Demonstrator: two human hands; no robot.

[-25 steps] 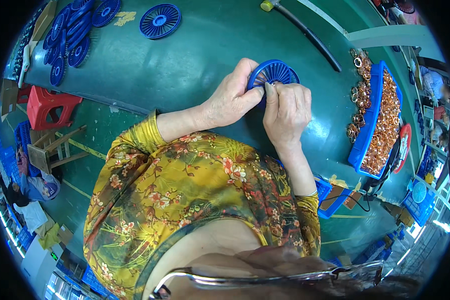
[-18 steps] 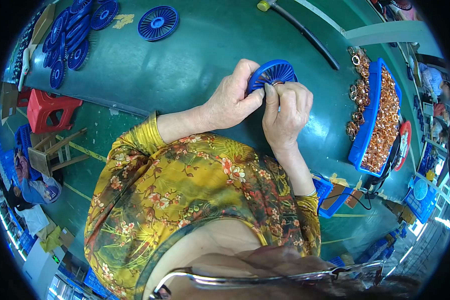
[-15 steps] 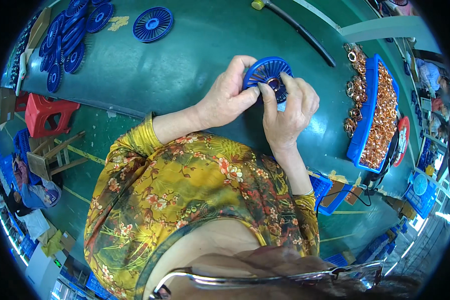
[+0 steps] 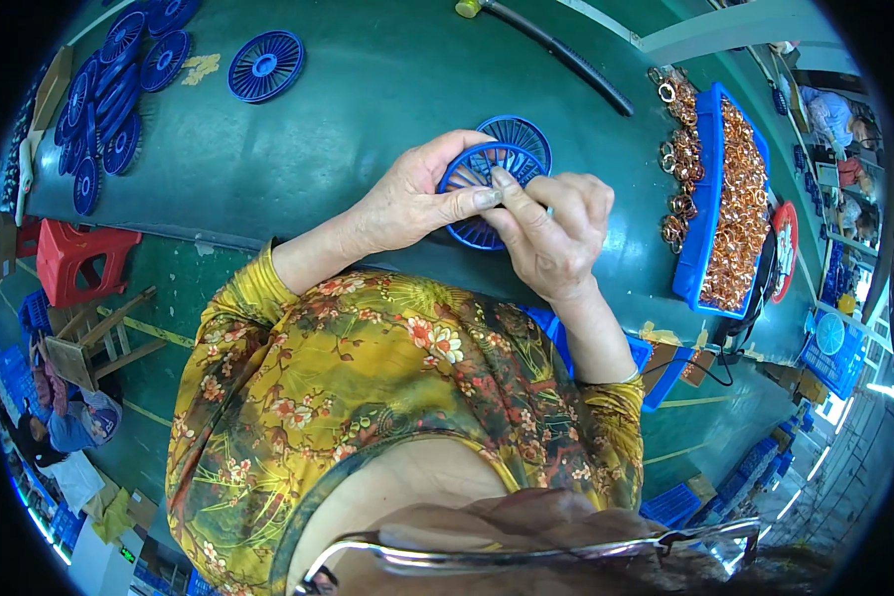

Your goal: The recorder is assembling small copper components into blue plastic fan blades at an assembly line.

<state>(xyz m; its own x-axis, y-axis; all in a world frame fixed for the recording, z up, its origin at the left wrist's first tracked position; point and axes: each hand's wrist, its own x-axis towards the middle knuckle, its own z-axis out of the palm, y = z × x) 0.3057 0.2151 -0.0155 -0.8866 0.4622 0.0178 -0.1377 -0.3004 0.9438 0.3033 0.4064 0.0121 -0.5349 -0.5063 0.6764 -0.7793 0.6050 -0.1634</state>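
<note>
now your left hand (image 4: 407,204) pinches the blue spoked disc (image 4: 477,189) above the green table (image 4: 348,119); right hand (image 4: 551,238) fingertips close narrow at its hub. keep it steady, press squarely.

This is a factory assembly workshop; a long green-topped workbench (image 4: 368,109) carries rows of identical blue round plastic spoked discs (image 4: 104,94); a long blue plastic tray (image 4: 710,199) is heaped with copper wire coils (image 4: 740,189); blue plastic crates (image 4: 680,502) and a red plastic stool (image 4: 79,260) stand on the green floor.
</note>
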